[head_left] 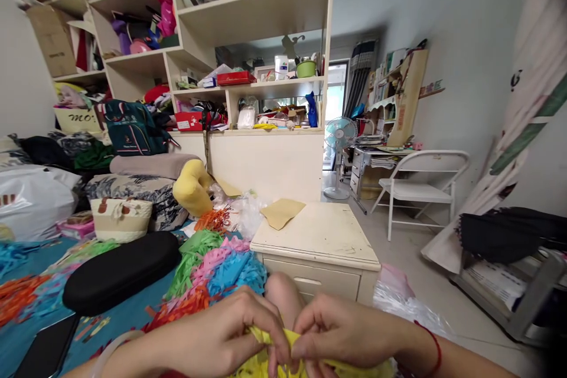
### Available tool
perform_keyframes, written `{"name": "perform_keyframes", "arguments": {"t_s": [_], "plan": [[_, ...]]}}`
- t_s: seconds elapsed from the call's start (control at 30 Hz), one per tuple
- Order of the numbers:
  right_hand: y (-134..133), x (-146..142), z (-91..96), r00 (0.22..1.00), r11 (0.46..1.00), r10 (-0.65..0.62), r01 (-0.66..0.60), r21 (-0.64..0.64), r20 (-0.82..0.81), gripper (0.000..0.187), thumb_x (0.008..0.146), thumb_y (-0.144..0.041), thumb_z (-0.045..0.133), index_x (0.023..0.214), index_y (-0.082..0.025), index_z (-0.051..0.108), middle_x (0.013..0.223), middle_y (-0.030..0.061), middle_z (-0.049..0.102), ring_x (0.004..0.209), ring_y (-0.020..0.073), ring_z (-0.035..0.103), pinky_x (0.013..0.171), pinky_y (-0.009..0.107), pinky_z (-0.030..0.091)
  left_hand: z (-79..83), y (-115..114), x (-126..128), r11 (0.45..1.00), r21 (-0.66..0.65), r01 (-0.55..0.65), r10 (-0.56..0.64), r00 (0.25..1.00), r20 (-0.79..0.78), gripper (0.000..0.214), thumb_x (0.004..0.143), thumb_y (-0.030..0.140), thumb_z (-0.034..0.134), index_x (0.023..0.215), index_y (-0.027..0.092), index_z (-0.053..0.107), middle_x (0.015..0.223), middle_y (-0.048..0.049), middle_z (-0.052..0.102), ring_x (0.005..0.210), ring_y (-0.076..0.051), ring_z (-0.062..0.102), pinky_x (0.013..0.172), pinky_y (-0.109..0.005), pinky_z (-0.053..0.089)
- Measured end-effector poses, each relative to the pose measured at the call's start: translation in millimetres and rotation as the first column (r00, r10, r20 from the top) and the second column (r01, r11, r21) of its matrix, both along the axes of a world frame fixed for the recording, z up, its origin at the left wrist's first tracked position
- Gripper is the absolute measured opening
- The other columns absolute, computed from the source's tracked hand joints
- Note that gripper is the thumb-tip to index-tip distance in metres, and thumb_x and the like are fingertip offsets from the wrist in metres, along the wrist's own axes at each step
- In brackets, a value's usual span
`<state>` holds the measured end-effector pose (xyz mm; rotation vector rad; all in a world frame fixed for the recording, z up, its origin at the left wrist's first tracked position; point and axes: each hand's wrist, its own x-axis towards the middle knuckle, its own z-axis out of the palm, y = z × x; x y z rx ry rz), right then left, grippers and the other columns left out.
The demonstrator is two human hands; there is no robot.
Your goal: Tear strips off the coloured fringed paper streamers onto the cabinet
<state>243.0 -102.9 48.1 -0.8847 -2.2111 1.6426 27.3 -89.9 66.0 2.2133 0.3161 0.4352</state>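
Observation:
Low in the view, my left hand (233,331) pinches a yellow strip (289,336) between thumb and fingers. My right hand (343,328) is closed on the same strip, its fingertips almost touching the left ones. The strip looks like thin paper or plastic, and I cannot tell which. Beneath both hands lies a heap of yellow fringe (250,366), partly covered by them and cut off by the lower edge. A bare knee (283,289) shows just beyond. Left of it are bundles of blue fringe (237,274), pink fringe (211,263) and green fringe (192,257).
A cream cabinet (328,230) stands ahead, bearing a brown paper piece (283,214). On the teal bed sheet (119,331) lie a black case (124,271) and a phone (46,348). Clear plastic (411,313) lies at right. Farther back are a folding chair (419,186) and fan (341,136).

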Motion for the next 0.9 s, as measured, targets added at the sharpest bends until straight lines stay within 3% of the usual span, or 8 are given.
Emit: {"name": "perform_keyframes", "arguments": {"t_s": [0.1, 0.23, 0.3, 0.4, 0.53, 0.67, 0.8, 0.9], "plan": [[-2, 5, -6.4, 0.998, 0.998, -0.061, 0.061, -0.023, 0.014, 0.035, 0.091, -0.041, 0.051, 0.079, -0.011, 0.067, 0.051, -0.0054, 0.051, 0.04, 0.003, 0.041, 0.044, 0.012, 0.035, -4.0, 2, -2, 1.0, -0.007, 0.002, -0.002, 1.0, -0.012, 0.04, 0.072, -0.007, 0.041, 0.09, 0.008, 0.074, 0.08, -0.0122, 0.075, 0.076, -0.021, 0.069, 0.077, -0.029, 0.053], [-6, 18, -9.2, 0.992, 0.993, -0.114, 0.114, 0.003, 0.05, 0.039, 0.092, -0.042, 0.049, 0.076, -0.01, 0.065, 0.056, -0.0039, 0.05, 0.047, 0.0039, 0.044, 0.047, 0.013, 0.035, -3.3, 13, -11, 0.998, 0.043, 0.035, -0.033, 0.997, -0.063, 0.031, 0.085, 0.006, 0.044, 0.095, 0.01, 0.073, 0.079, -0.011, 0.074, 0.078, -0.021, 0.068, 0.078, -0.03, 0.052], [-7, 18, -8.7, 0.984, 0.985, -0.143, 0.132, 0.108, 0.105, 0.037, 0.094, -0.036, 0.046, 0.075, -0.011, 0.065, 0.055, -0.0042, 0.049, 0.048, 0.0051, 0.044, 0.048, 0.014, 0.035, 2.0, 18, -14, 0.991, 0.104, 0.08, -0.063, 0.986, -0.157, 0.03, 0.084, 0.017, 0.056, 0.111, 0.014, 0.066, 0.1, -0.0113, 0.072, 0.092, -0.023, 0.066, 0.085, -0.031, 0.05], [-10, 10, -5.9, 0.963, 0.93, -0.201, 0.129, 0.345, 0.181, 0.03, 0.092, -0.018, 0.042, 0.074, -0.012, 0.065, 0.053, -0.0049, 0.049, 0.047, 0.0054, 0.043, 0.049, 0.014, 0.035, 11.5, 16, -7, 0.97, 0.242, 0.017, 0.046, 0.966, -0.254, 0.059, 0.078, 0.034, 0.069, 0.131, 0.018, 0.049, 0.127, -0.0131, 0.059, 0.111, -0.027, 0.057, 0.094, -0.035, 0.045], [-17, -1, -0.3, 0.958, 0.818, -0.199, 0.046, 0.574, 0.206, 0.025, 0.085, -0.005, 0.046, 0.076, -0.015, 0.067, 0.061, -0.0038, 0.056, 0.052, 0.006, 0.049, 0.051, 0.014, 0.035, 12.5, 2, 13, 0.95, 0.31, -0.028, 0.118, 0.954, -0.275, 0.022, 0.088, 0.016, 0.052, 0.107, 0.019, 0.061, 0.086, -0.0038, 0.069, 0.081, -0.019, 0.064, 0.074, -0.024, 0.048], [-25, 2, -1.4, 0.924, 0.818, -0.307, 0.133, 0.56, 0.229, 0.028, 0.089, -0.009, 0.043, 0.08, -0.013, 0.07, 0.057, -0.0019, 0.062, 0.053, 0.008, 0.056, 0.056, 0.014, 0.041, 0.2, -2, 17, 0.977, 0.184, -0.11, 0.151, 0.961, -0.23, 0.023, 0.089, 0.011, 0.046, 0.098, 0.018, 0.066, 0.064, 0.002, 0.061, 0.052, -0.011, 0.055, 0.054, -0.018, 0.045], [-30, 11, -11.4, 0.927, 0.781, -0.352, 0.217, 0.586, 0.126, 0.038, 0.094, -0.021, 0.04, 0.074, -0.013, 0.071, 0.06, 0.0019, 0.066, 0.056, 0.0097, 0.059, 0.061, 0.016, 0.043, -8.7, -1, 9, 0.981, 0.053, -0.184, 0.191, 0.949, -0.251, 0.03, 0.093, 0.019, 0.042, 0.086, 0.013, 0.07, 0.058, -0.0002, 0.06, 0.053, -0.012, 0.059, 0.052, -0.017, 0.046], [-31, 17, -22.3, 0.939, 0.781, -0.343, 0.291, 0.552, -0.009, 0.036, 0.095, -0.031, 0.042, 0.087, -0.014, 0.073, 0.064, 0.0035, 0.068, 0.051, 0.0095, 0.056, 0.053, 0.017, 0.042, -8.7, -4, 4, 0.975, 0.043, -0.22, 0.224, 0.95, -0.219, 0.029, 0.093, 0.018, 0.042, 0.086, 0.012, 0.07, 0.065, -0.0039, 0.067, 0.06, -0.015, 0.066, 0.057, -0.019, 0.049]]}}
